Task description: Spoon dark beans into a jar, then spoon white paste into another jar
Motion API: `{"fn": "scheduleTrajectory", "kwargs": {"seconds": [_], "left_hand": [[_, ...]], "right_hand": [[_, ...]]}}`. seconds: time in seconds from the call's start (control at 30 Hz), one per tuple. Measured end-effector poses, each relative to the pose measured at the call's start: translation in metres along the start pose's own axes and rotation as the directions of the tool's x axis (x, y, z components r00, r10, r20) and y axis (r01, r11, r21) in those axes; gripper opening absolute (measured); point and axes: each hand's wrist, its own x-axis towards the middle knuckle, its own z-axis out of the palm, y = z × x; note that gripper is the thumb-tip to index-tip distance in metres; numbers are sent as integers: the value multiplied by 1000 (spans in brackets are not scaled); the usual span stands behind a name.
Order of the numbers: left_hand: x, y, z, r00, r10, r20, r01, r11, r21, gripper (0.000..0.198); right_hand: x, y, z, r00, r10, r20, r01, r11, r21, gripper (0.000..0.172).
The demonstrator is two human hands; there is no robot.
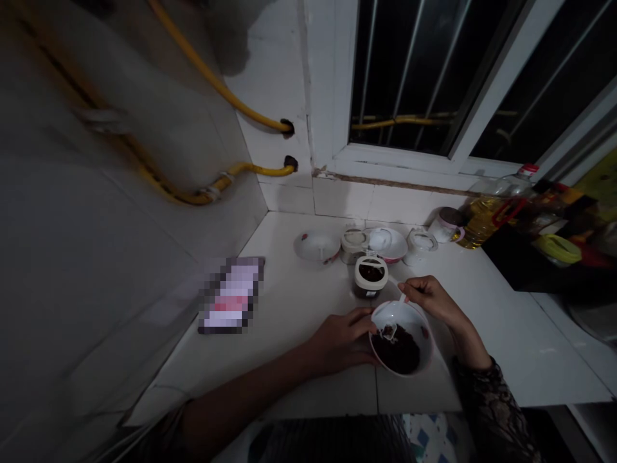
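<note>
A left hand (340, 339) grips the side of a round white bowl (414, 316) at a smooth tiled counter (284, 289); the right hand (430, 299) pinches a slim spoon (388, 332) in dark, crumbly contents (398, 355). Just beyond, a squat, pale-lidded jar (371, 278) stands before shallow bowls (315, 247), other jars (421, 245) and a clear oil bottle (479, 222).
</note>
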Motion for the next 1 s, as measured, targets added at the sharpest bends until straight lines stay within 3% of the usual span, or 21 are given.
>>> {"fn": "scheduleTrajectory", "kwargs": {"seconds": [0.33,0.43,0.5,0.6,0.7,0.77,0.83,0.9,0.97,1.0], "left_hand": [[0,-2,3,1000,-10,6,10,1000,11,46],[0,-2,4,1000,-6,-9,6,1000,17,48],[1,-2,4,1000,4,-18,-4,1000,20,47],[1,-2,4,999,12,-31,-11,1000,22,47],[1,-2,3,1000,1,-20,0,1000,20,46],[0,-2,3,1000,1,-18,0,1000,17,45],[0,-1,2,999,7,-32,-7,1000,14,45],[1,-1,2,999,6,-34,-6,1000,14,45],[1,-1,2,1000,1,-24,-1,1000,19,45],[1,-1,2,1000,1,-19,0,1000,21,44]], "right_hand": [[4,8,0,999,53,0,-53,996,77,56],[10,8,0,990,109,-94,-93,982,164,56],[16,5,-1,967,135,-217,-88,973,215,57],[24,-4,0,874,16,-486,61,988,142,56],[25,-12,7,684,-285,-671,216,958,-187,49],[22,-13,13,579,-529,-620,264,842,-471,41],[20,-13,17,515,-726,-455,285,646,-708,35],[17,-12,19,467,-831,-303,292,468,-834,31],[14,-13,17,424,-867,-262,299,407,-863,28],[12,-14,15,406,-866,-290,310,429,-848,27]]}}
